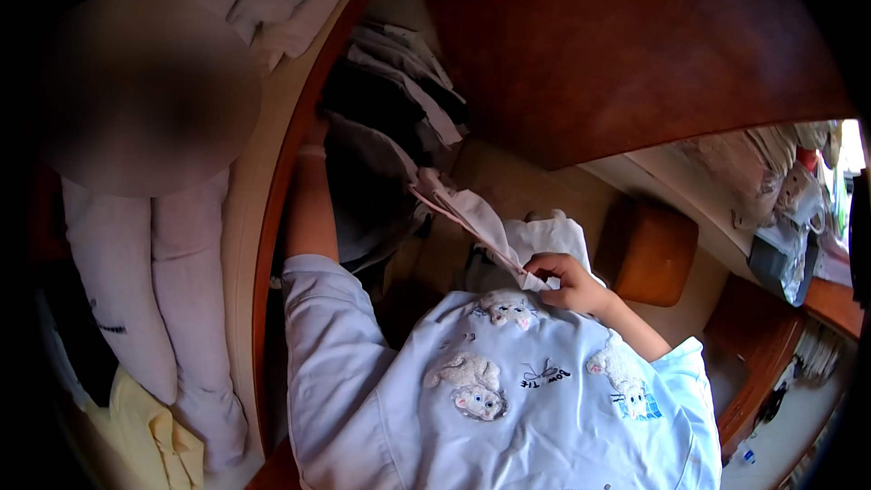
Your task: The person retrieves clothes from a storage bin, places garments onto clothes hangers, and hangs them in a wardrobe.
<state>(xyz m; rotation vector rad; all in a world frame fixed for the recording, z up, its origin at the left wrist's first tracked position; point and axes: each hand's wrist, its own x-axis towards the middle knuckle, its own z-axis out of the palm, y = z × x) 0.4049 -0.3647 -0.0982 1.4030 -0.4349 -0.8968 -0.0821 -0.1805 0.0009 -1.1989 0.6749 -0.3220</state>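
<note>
Head view: right hand pinches a garment by its edge, far end beside other clothes, handling seemingly midway; left hand shadowed, finger state cannot be told.

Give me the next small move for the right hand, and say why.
Probably ease the pale pink garment gently rightward with the right hand: that hand pinches its near end, while the far end runs toward the hanging clothes, where the left forearm reaches in.
</note>
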